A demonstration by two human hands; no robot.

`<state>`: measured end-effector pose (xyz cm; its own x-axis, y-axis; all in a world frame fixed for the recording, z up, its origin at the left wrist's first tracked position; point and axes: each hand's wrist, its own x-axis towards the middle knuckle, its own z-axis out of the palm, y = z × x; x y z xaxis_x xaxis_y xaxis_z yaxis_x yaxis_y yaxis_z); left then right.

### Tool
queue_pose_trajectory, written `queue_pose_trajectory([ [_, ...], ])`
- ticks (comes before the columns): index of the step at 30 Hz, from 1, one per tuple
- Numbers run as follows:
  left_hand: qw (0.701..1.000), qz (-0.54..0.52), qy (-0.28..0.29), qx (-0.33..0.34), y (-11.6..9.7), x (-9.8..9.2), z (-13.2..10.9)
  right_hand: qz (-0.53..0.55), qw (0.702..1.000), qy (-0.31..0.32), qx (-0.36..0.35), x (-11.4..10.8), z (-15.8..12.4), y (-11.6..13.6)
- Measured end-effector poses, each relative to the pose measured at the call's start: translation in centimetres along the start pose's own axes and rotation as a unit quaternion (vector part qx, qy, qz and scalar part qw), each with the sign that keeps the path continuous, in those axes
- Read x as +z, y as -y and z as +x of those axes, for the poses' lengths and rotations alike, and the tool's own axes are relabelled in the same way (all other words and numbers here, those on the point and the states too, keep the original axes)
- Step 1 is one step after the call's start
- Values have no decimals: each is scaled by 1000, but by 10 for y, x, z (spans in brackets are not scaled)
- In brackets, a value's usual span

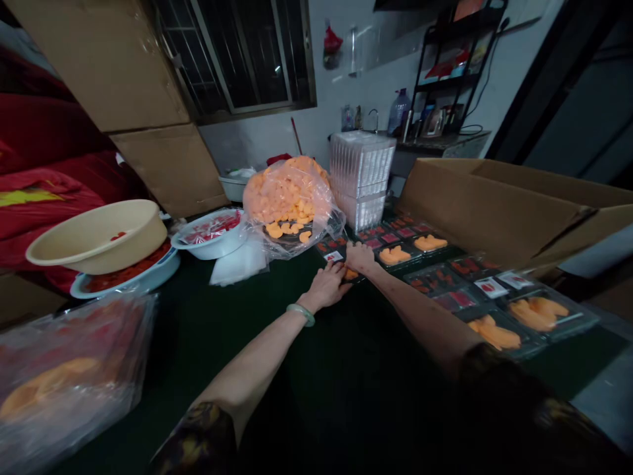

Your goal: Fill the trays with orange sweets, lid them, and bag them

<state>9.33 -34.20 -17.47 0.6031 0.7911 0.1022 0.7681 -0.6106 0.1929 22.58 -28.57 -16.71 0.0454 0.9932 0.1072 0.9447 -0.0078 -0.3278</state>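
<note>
My left hand (324, 286), with a pale green bangle at its wrist, has its fingers and thumb around the near left side of a clear plastic tray (324, 249). Closed fingers of my right hand (361, 256) grip the same tray from above; its fingertips are partly hidden. Inside the tray are small red pieces, a white card with a red print (333, 256) and an orange piece (351, 273), mostly covered by my hands. Just right of it, similar trays hold an orange animal-like shape (394, 254) and another orange shape (430, 243).
More filled trays (494, 330) lie at right beside an open cardboard box (494, 204). Behind stand a bag of orange pieces (287, 191) and stacked clear trays (363, 168). At left are a cream basin (99, 231), a white bowl (210, 245) and bagged packs (74, 376).
</note>
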Motion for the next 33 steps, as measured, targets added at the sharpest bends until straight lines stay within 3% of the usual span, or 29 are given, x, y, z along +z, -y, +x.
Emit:
queue_pose_trajectory([
  [4, 1000, -10, -12, -3, 11, 2, -23, 79, 994, 36, 66, 3, -4, 4],
  [10, 992, -100, -71, 41, 21, -1, -107, 292, 938, 147, 113, 0, -56, 12],
  [15, 991, -92, -94, 21, -11, 0, -164, 417, 884, 187, 94, -4, -111, 26],
  [18, 993, -54, -104, 11, -39, -5, -190, 432, 871, 221, 76, -8, -139, 30],
  [22, 997, 41, -62, 24, -76, -13, -225, 370, 890, 262, 42, -12, -176, 32],
  [25, 994, 97, -32, 24, -94, -15, -244, 285, 931, 227, 20, -15, -195, 34],
  [29, 991, 132, -10, 21, -103, -15, -248, 113, 981, 148, -49, -15, -205, 37],
  [31, 989, 145, -9, 20, -104, -13, -246, 37, 987, 131, -89, -14, -203, 37],
  [33, 987, 156, -23, 19, -104, -9, -243, 30, 986, 127, -103, -13, -197, 36],
])
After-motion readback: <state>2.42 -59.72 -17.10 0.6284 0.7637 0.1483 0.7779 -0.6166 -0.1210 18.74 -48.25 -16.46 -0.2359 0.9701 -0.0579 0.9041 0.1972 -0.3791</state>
